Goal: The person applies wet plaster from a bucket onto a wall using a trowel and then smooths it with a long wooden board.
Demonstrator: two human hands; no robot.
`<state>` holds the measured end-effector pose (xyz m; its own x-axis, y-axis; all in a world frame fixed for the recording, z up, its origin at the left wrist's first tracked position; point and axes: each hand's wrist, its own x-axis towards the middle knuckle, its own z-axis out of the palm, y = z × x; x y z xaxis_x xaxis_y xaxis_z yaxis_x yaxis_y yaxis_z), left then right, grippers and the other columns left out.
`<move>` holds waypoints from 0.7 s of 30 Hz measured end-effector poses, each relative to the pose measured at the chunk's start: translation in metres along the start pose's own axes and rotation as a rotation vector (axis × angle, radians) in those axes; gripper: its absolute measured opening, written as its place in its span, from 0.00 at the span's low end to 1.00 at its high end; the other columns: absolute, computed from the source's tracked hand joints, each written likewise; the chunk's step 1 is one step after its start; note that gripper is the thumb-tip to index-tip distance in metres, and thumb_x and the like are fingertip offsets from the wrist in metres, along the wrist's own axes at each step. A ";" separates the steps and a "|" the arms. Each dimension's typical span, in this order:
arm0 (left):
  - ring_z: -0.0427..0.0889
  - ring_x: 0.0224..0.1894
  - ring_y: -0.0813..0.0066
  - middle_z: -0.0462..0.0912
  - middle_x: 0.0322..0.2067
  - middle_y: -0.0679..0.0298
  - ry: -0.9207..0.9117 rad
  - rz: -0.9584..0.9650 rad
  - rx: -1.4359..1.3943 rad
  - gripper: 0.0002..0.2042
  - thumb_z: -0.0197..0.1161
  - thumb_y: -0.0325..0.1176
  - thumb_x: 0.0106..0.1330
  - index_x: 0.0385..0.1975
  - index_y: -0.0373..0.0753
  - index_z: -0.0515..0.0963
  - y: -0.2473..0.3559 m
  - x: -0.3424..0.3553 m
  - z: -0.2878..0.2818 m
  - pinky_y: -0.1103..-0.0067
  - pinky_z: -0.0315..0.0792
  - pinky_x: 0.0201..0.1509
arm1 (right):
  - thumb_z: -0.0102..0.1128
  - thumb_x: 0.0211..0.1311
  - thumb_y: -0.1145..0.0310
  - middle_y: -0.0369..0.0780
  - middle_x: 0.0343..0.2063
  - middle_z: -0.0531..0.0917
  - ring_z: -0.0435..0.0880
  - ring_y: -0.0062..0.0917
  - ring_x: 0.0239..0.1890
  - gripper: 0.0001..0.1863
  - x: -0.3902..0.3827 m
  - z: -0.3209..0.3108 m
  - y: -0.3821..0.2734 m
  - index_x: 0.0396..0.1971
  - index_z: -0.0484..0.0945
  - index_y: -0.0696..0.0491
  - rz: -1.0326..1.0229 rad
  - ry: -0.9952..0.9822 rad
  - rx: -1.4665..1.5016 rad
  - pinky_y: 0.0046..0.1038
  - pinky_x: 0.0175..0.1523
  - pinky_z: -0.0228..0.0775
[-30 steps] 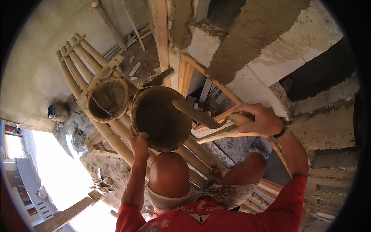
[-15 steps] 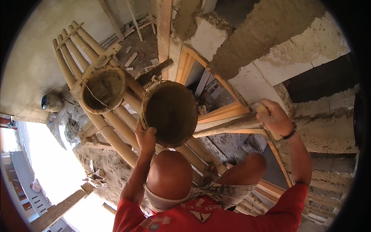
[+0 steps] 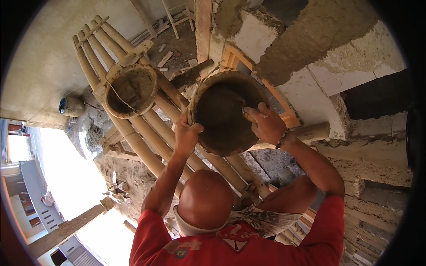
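Observation:
My left hand (image 3: 187, 135) grips the near-left rim of a round, mortar-crusted bucket (image 3: 202, 93), thumb over the edge. The bucket is tilted so its dark, shadowed inside shows, with wet grey mortar (image 3: 222, 117) in it. Over the bucket's right side, my right hand (image 3: 270, 126) is closed round the light-coloured handle of a trowel (image 3: 249, 116); its blade is mostly hidden inside the bucket. A second bucket (image 3: 153, 95) holding grey mortar, with a wire handle, rests on the bamboo poles to the left.
Bamboo poles (image 3: 148, 153) form a raised platform under me. To the right is a partly plastered block wall (image 3: 293, 95) with a wooden frame (image 3: 277, 95) and dark openings. Rubble and wood scraps lie on the floor below. A drum-like container (image 3: 73, 106) stands by the left wall.
My right hand has moved left with the trowel, from the ledge beside the wooden frame into the bucket. My left hand keeps its hold on the rim. The view has shifted slightly.

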<state>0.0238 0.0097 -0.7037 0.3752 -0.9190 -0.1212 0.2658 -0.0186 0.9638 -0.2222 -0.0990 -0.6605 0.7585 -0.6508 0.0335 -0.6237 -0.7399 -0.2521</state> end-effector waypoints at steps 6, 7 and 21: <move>0.76 0.38 0.79 0.79 0.40 0.66 -0.022 -0.013 0.173 0.27 0.51 0.18 0.45 0.52 0.30 0.71 0.001 0.009 -0.001 0.83 0.71 0.45 | 0.54 0.53 0.73 0.46 0.35 0.70 0.78 0.37 0.31 0.19 -0.014 -0.004 -0.016 0.47 0.76 0.48 -0.196 -0.293 -0.191 0.37 0.37 0.74; 0.76 0.38 0.79 0.79 0.40 0.66 -0.011 -0.036 0.230 0.27 0.52 0.18 0.45 0.51 0.30 0.71 -0.001 0.009 0.000 0.83 0.71 0.45 | 0.54 0.53 0.72 0.45 0.35 0.70 0.78 0.35 0.30 0.17 -0.017 -0.010 -0.013 0.45 0.76 0.48 -0.238 -0.239 -0.257 0.35 0.35 0.74; 0.76 0.45 0.70 0.78 0.43 0.59 -0.043 0.068 0.100 0.28 0.49 0.19 0.41 0.50 0.27 0.71 0.005 0.015 0.044 0.81 0.66 0.53 | 0.51 0.56 0.65 0.46 0.35 0.71 0.80 0.34 0.35 0.14 -0.038 0.005 0.014 0.42 0.77 0.51 -0.076 -0.222 -0.308 0.36 0.32 0.74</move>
<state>-0.0088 -0.0215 -0.6900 0.3504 -0.9354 -0.0466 0.1499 0.0069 0.9887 -0.2590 -0.0837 -0.6701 0.8062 -0.5643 -0.1779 -0.5659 -0.8231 0.0466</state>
